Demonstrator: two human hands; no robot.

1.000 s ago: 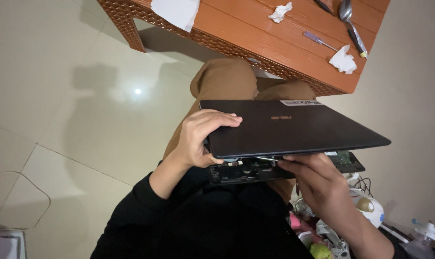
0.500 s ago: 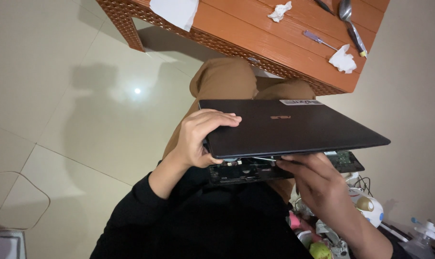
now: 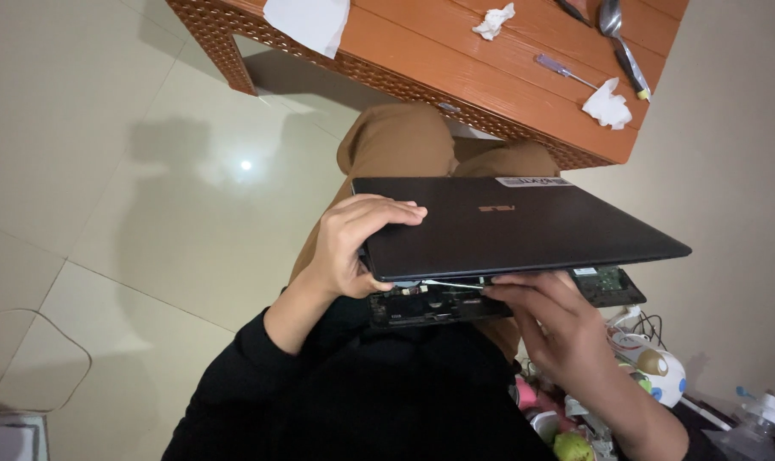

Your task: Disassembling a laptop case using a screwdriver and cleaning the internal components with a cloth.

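Black laptop point(image 3: 524, 224) sits over your lap, panel lifted off the exposed base point(image 3: 456, 300). From the head view, your left hand point(image 3: 349, 248) has its grip closed around the panel's near corner; hold it level. Your right hand point(image 3: 558, 329) pinches a thin silver tool point(image 3: 451, 284) at the seam: pry gently, clear of the circuit board point(image 3: 605, 282).

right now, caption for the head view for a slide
Left hand lifts a dark laptop panel while right hand reaches into the exposed base beneath, near an orange table.
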